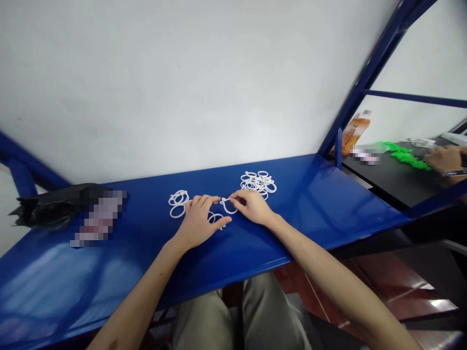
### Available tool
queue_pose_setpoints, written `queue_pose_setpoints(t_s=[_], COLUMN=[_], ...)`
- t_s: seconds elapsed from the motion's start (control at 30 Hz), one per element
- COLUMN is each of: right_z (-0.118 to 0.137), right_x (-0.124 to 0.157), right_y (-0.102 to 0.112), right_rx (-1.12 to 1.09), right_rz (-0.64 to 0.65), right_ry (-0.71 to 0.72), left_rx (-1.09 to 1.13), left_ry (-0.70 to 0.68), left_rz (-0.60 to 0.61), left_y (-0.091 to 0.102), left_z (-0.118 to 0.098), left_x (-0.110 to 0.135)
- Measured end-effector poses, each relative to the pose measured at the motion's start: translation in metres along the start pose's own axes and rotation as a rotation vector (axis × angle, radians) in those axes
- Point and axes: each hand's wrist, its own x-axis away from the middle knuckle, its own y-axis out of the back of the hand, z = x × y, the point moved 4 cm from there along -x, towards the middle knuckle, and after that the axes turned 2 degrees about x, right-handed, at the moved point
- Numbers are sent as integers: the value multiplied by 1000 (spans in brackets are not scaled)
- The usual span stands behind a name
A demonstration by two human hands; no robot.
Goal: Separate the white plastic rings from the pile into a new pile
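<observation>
Between finger and thumb, my right hand (252,206) pinches a white looped cable tie (229,212) just above the blue table. My left hand (199,218) is open, its thumb and fingers apart, with the index fingertip close to the head of that tie; whether they touch I cannot tell. Under the left palm lie more white loops (216,217), partly hidden by the hand. A small group of loops (178,210) rests left of my left fingers. Beyond my right hand is a larger pile of the same loops (257,182).
The blue table (314,194) meets a pale wall. A black plastic bag (47,209) and a pixelated object (100,218) lie at the left. Past the blue frame post, another person's hand (445,159) is beside green pieces (406,155) and an orange bottle (355,132) on a dark table.
</observation>
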Motion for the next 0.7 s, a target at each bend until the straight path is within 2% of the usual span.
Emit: queue_pose_setpoints(t_s=[0.13, 0.37, 0.53, 0.7], right_z=[6, 20, 26, 27], right_x=[1, 4, 8, 11], right_y=[-5, -9, -8, -8], right_rx=[-29, -123, -38, 153], right_rz=[70, 118, 102, 131], right_ry=[15, 169, 343, 410], left_rx=[49, 79, 82, 82], left_ry=[-65, -116, -157, -176], left_rz=[-46, -130, -101, -23], left_y=[4, 15, 13, 9], left_z=[0, -4, -5, -4], left_x=[-3, -4, -2, -1])
